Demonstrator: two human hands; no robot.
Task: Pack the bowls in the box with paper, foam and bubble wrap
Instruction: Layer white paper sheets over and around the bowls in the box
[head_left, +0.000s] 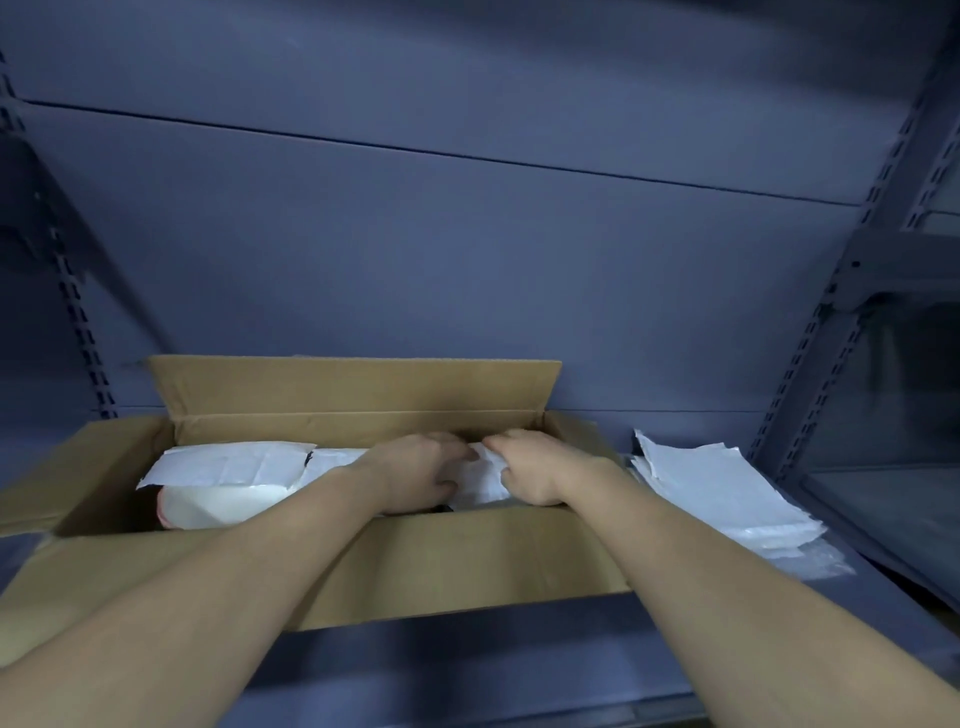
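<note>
An open brown cardboard box (457, 561) sits on the shelf in front of me with its flaps spread. Both of my hands reach into its right half. My left hand (415, 467) and my right hand (530, 470) grip a white sheet of wrapping (480, 478) between them, fingers curled into it. What lies under that sheet is hidden. In the left half, a white bowl (223, 504) with a reddish rim lies tilted under a white foam sheet (234, 465).
A stack of white foam and bubble wrap sheets (711, 493) lies on the shelf right of the box. The box's rear flap (353, 384) stands upright against the grey back panel. Slotted shelf uprights (810, 364) rise at the right and left.
</note>
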